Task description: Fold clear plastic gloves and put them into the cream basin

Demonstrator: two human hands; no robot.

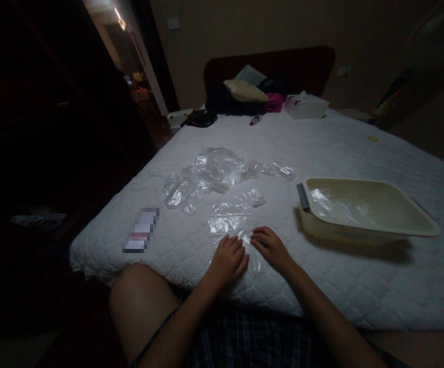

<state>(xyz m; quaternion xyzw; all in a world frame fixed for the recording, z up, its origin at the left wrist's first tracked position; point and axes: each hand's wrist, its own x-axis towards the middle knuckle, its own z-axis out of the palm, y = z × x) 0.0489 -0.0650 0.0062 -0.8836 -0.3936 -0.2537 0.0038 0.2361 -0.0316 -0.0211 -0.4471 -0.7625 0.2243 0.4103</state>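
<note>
A clear plastic bag (230, 219) lies spread on the white quilted bed, close to its front edge. My left hand (228, 259) rests on the near part of this bag, its fingers extended and its palm down. Just to the right, my right hand (272, 248) touches the bag's right side, fingers lightly bent with a gap between them and the thumb. Beyond both hands spreads a loose heap of crumpled clear plastic bags (222, 168). On the right stands a cream plastic bin (359, 236) with a grey handle clip and clear plastic inside.
A phone with a blurred screen (142, 230) lies left on the quilted bed (359, 286). Towards the headboard (302, 66) are a white box (306, 106), a pink roll (274, 102), a pillow (245, 92) and dark cloth. The floor at left is dark.
</note>
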